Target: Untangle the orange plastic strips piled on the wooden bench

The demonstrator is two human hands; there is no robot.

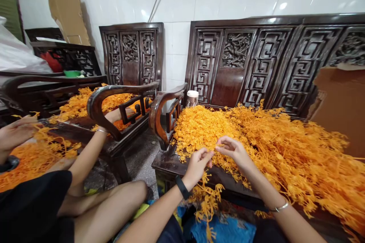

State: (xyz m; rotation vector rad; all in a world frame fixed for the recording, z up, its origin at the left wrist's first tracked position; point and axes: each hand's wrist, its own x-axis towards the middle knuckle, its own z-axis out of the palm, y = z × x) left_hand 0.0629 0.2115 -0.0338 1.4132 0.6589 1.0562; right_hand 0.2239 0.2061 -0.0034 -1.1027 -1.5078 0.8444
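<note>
My left hand (197, 166), with a black band at the wrist, is closed on an orange branched sprig (207, 201) that looks like plastic. The sprig dangles below the hand, in front of the bench edge. Close by on the right, my right hand (234, 152) pinches a small orange piece (218, 145) between thumb and fingertips. Whether that piece is joined to the sprig I cannot tell. Both hands are over the front edge of a dark wooden bench (167, 162). Behind them lies a heap of small orange pieces (203, 124), and tangled orange sprigs (291, 152) spread to the right.
A white-lidded cup (192, 98) stands behind the heap. Cardboard (339, 102) leans at the right. On the left, a co-worker's hands (19, 133) handle orange sprigs beside a carved chair (97, 102) with another heap. Blue cloth or plastic (225, 229) lies below my hands.
</note>
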